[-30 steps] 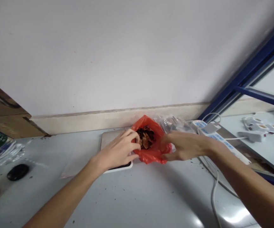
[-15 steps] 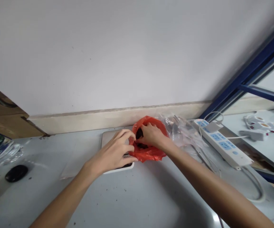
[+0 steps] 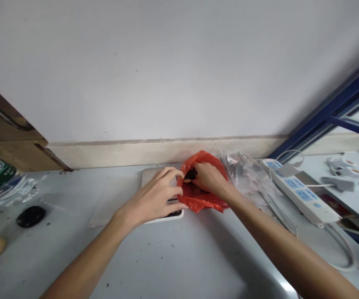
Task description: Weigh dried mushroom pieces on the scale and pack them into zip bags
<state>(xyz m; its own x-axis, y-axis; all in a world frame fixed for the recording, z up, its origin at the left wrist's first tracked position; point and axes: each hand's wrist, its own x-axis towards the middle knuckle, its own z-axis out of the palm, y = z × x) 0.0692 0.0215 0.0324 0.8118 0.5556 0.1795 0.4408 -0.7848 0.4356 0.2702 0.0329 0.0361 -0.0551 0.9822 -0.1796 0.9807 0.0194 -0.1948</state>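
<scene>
A red plastic bag (image 3: 204,200) with dark dried pieces (image 3: 190,174) inside sits on the grey table, against a flat kitchen scale (image 3: 150,176). My left hand (image 3: 154,197) lies over the scale and pinches the bag's left rim. My right hand (image 3: 208,178) reaches into the bag's mouth from the right, its fingers closed around some of the dried pieces. Most of the bag's contents are hidden by that hand.
Crumpled clear plastic bags (image 3: 244,170) lie right of the red bag, then a white power strip (image 3: 300,193) with its cable. A plastic bottle (image 3: 1,182) and a black object (image 3: 30,216) are at the left. A blue metal frame (image 3: 328,114) rises at right.
My right hand left the bag's outer right side and went into its mouth, closing on the dried pieces. My left hand kept its hold on the rim. The view shifted slightly.
</scene>
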